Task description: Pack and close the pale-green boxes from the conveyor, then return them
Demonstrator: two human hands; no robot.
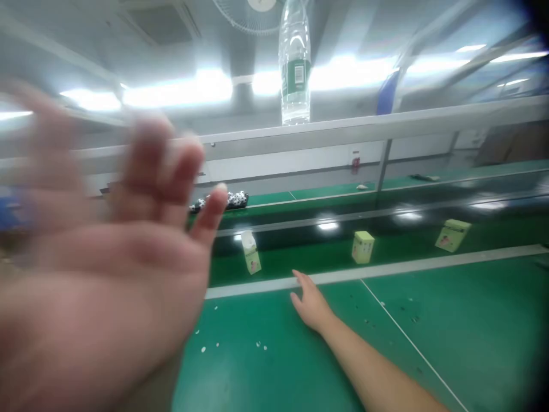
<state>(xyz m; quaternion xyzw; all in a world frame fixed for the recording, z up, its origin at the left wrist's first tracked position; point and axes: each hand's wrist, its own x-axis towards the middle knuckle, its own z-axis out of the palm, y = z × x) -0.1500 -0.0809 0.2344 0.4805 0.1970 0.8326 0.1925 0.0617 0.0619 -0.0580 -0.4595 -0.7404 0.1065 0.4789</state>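
Note:
My left hand [115,269] is raised close to the camera on the left, palm showing, fingers spread and blurred, holding nothing. Over the green table [240,366], my right hand [311,303] reaches to the pale edge strip with its thumb and fingers apart and nothing between them. Beyond the strip, on the dark green belt [300,257], lie a tilted light-green box [251,257] with a pale top, a second light-green box [362,249] in the middle, and a third box [452,236] farther right. Neither hand touches a box.
A clear bottle [295,74] with a green label stands on the white rail [343,129] above the belt. Small white scraps [203,349] dot the table. Black-and-white spotted items [235,199] lie on the far green surface, partly behind my left hand. A fan [257,17] hangs overhead.

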